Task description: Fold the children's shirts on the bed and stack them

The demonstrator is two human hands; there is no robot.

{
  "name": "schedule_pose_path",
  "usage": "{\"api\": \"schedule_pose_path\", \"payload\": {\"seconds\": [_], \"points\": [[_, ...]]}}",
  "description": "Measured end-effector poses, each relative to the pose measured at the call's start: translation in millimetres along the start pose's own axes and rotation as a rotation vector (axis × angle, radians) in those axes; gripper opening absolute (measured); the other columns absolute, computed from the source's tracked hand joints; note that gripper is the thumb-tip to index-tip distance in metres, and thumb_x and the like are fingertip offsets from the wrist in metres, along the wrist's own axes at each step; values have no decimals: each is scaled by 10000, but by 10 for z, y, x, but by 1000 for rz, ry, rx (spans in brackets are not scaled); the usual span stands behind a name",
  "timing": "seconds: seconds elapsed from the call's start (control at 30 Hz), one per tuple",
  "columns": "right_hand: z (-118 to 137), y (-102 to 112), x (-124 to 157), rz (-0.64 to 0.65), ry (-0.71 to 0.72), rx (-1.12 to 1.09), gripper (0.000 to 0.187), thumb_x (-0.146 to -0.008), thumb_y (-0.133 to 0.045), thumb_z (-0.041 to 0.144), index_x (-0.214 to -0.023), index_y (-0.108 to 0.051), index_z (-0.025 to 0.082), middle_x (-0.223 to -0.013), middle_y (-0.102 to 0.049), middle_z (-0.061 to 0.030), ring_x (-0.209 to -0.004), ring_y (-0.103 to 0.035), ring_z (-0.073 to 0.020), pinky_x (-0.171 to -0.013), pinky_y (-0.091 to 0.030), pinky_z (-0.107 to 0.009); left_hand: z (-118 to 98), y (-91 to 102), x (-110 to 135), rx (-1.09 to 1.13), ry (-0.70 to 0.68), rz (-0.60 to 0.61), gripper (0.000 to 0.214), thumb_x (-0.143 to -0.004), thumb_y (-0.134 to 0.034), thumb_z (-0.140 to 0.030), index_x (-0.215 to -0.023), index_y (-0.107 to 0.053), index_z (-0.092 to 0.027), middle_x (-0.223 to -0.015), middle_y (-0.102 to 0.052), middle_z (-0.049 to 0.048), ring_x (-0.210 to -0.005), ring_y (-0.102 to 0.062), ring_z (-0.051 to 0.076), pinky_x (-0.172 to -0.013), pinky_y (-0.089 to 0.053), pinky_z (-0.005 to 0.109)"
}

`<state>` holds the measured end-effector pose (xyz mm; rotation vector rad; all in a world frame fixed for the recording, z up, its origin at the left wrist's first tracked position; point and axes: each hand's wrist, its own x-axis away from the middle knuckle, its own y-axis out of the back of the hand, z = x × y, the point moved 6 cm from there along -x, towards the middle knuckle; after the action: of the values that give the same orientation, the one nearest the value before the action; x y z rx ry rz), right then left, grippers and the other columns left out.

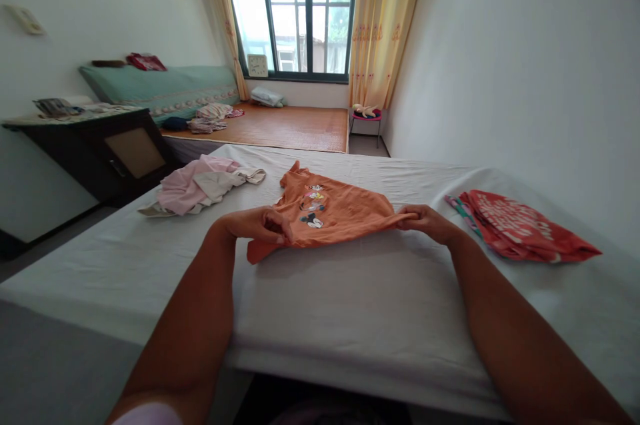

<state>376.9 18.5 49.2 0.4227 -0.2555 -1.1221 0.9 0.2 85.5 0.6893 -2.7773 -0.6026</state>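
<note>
An orange T-shirt (pixel 350 202) with cartoon faces printed on its chest lies sideways on a white-sheeted table or bed (pixel 350 305), its near edge pulled straight. My left hand (pixel 263 224) pinches that edge close to the shoulder, where one sleeve hangs toward me. At the hem corner on the right, my right hand (pixel 423 222) grips the cloth between thumb and fingers. The near edge looks slightly lifted between both hands, while the far side rests on the sheet.
Pink and cream clothes (pixel 197 185) are heaped at the left. Folded red clothing (pixel 525 225) with white lettering lies at the right by the wall. Beyond stand a bed with a brown mat (pixel 300 125), a dark cabinet (pixel 125 152) and a small stool (pixel 367 116).
</note>
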Motion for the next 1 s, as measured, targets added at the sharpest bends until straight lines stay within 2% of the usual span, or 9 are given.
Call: {"api": "schedule_pose_path", "payload": {"seconds": [0.23, 0.33, 0.47, 0.53, 0.63, 0.7, 0.77, 0.87, 1.0], "points": [[-135, -61, 64, 197, -98, 74, 406, -622, -790, 475, -824, -699, 134, -690, -585, 12, -655, -490, -122, -613, -366, -244, 136, 98, 103, 58, 65, -59, 375, -789, -677, -484, -899, -755, -134, -737, -708, 97, -620, -629, 144, -573, -497, 205], [-158, -67, 77, 247, -105, 85, 426, -614, -794, 481, -852, -710, 138, -705, -593, 8, -670, -506, -132, -633, -386, -254, 239, 233, 109, 63, 120, -262, 487, -814, -588, -581, -934, -741, -134, -713, -699, 88, -554, -602, 132, -520, -478, 214], [-6, -52, 92, 212, -7, 53, 411, -632, -787, 493, -858, -719, 156, -889, -672, -53, -868, -587, -204, -819, -441, -321, 449, 486, 39, -212, 224, -682, 529, -799, -553, -603, -1048, -716, -166, -940, -710, 77, -801, -639, 192, -693, -524, 280], [89, -40, 114, 190, 54, 18, 391, -640, -786, 496, -845, -725, 169, -1018, -682, -78, -998, -589, -238, -931, -418, -357, 564, 542, -30, -446, 275, -746, 520, -762, -584, -572, -1075, -713, -177, -1043, -692, 84, -943, -624, 231, -835, -509, 326], [106, -48, 123, 186, 38, -30, 418, -712, -707, 565, -864, -735, 177, -1052, -692, -101, -1014, -605, -249, -934, -444, -380, 719, 543, -118, -678, 309, -683, 491, -725, -632, -461, -1129, -697, -191, -1126, -669, 96, -1025, -607, 241, -959, -450, 341], [44, -9, 69, 63, 9, -79, 490, -785, -590, 625, -912, -728, 173, -1034, -696, -116, -976, -625, -245, -853, -493, -367, 785, 533, -124, -698, 336, -639, 469, -735, -613, -381, -1161, -682, -194, -1117, -674, 91, -965, -632, 220, -918, -470, 313], [-55, 82, -12, -189, 11, -70, 516, -825, -519, 633, -981, -706, 179, -1056, -689, -119, -975, -631, -242, -802, -515, -356, 804, 536, -100, -680, 368, -634, 445, -745, -576, -317, -1161, -683, -200, -1059, -693, 74, -894, -652, 200, -844, -496, 278], [-221, 155, -121, -526, 18, 159, 507, -808, -567, 569, -1127, -639, 181, -1133, -668, -135, -1034, -616, -262, -831, -517, -399, 774, 536, -80, -682, 400, -640, 429, -729, -551, -241, -1130, -702, -209, -979, -715, 47, -868, -660, 191, -801, -499, 247], [-352, 26, -311, -545, -21, 362, 625, -764, -646, 406, -1323, -502, 166, -1195, -652, -148, -1000, -645, -258, -875, -510, -425, 731, 515, -103, -719, 416, -648, 429, -719, -526, -165, -1101, -718, -199, -989, -716, 48, -863, -657, 179, -810, -490, 230]]}}
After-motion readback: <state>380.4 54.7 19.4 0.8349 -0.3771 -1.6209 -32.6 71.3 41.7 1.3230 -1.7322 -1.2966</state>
